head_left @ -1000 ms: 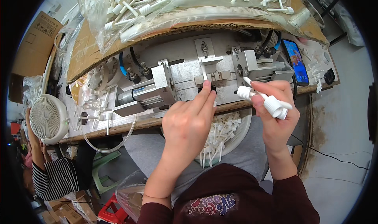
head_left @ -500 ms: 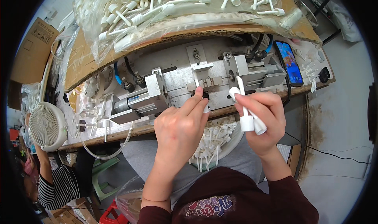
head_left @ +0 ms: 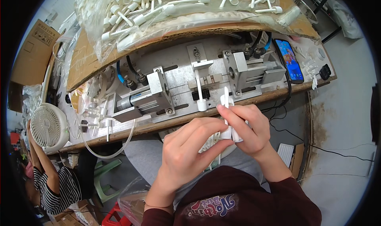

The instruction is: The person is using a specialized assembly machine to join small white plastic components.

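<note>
In front of my chest, below the bench edge, my two hands meet. My right hand (head_left: 251, 131) is closed around a few white capped plastic sticks (head_left: 226, 99), one stem pointing up past the thumb. The thumb and forefinger of my left hand (head_left: 186, 148) pinch a white ribbed cap (head_left: 226, 134) beside the right fingers; its far end is hidden. Another white capped stick (head_left: 199, 89) rests in the metal fixture (head_left: 210, 81), its cap hanging toward me, no hand on it. Behind my hands, a pile of capped sticks (head_left: 210, 143) on my lap is mostly hidden.
Metal cylinder clamps flank the fixture, a left one (head_left: 147, 97) and a right one (head_left: 254, 73), with hoses. A cardboard sheet (head_left: 178, 33) heaped with capped sticks overhangs behind. A phone (head_left: 289, 61) lies right, a fan (head_left: 49, 126) stands left. A person in striped sleeves (head_left: 59, 188) sits far left.
My left hand has left the fixture, where a capped stick now shows, and come down to my right hand. The right hand has moved left and nearer me with its sticks.
</note>
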A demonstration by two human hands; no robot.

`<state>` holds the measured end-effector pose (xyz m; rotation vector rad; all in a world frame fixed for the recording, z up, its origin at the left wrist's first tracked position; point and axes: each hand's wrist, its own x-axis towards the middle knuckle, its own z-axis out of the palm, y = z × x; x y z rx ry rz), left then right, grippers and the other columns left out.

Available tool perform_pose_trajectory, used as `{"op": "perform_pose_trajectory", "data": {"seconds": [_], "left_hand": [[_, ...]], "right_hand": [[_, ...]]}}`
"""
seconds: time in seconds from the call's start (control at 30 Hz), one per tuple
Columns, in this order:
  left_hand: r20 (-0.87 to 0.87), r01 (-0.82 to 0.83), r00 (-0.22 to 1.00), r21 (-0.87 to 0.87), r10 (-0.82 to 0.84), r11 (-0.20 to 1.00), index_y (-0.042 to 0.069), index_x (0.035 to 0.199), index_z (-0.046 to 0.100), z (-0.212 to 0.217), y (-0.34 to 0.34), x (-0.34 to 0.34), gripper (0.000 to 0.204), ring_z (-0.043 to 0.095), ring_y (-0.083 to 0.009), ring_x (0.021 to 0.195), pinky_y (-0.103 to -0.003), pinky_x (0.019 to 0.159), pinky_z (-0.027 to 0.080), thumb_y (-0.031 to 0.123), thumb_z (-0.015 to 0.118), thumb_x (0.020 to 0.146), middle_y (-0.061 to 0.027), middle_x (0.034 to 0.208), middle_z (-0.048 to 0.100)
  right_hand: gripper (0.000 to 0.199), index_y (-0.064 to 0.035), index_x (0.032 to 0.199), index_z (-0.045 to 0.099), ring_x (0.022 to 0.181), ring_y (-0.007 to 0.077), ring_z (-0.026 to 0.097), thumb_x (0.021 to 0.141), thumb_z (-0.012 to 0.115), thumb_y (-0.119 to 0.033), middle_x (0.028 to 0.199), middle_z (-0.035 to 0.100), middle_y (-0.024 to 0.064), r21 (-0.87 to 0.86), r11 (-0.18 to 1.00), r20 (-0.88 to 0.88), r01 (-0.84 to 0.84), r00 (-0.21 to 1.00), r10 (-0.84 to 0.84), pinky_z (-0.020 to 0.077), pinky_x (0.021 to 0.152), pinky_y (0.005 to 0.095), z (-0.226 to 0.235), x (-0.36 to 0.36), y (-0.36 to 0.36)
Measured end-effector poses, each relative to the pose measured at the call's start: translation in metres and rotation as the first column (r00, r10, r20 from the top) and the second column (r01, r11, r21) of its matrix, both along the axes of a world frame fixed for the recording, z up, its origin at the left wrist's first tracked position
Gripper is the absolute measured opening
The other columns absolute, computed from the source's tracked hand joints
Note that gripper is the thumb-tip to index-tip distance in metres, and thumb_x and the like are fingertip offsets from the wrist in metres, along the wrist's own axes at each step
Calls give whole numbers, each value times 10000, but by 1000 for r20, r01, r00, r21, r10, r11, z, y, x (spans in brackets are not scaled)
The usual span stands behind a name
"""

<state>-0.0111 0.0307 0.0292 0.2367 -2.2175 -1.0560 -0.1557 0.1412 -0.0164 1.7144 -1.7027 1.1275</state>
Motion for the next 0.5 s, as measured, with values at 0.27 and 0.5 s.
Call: {"op": "perform_pose_trajectory", "data": {"seconds": [0.27,0.5], "left_hand": [[-7,-133,991,-247,136,960,-12,1045,712,-19,-9,1,277,684,-214,771,-313,635,547,26,785,780,-125,1103,677],[162,-207,928,-527,336,824,58,993,755,-33,-17,-13,250,645,-194,627,-285,588,513,113,809,755,-48,1155,734]], "right_hand": [[341,15,1061,717,788,241,680,731,794,-19,953,702,111,-52,999,211,10,977,1,546,643,321,3,-2,-1],[220,-11,998,737,804,198,697,791,812,-6,910,733,103,45,999,568,-21,823,-8,545,699,295,8,0,9]]}}
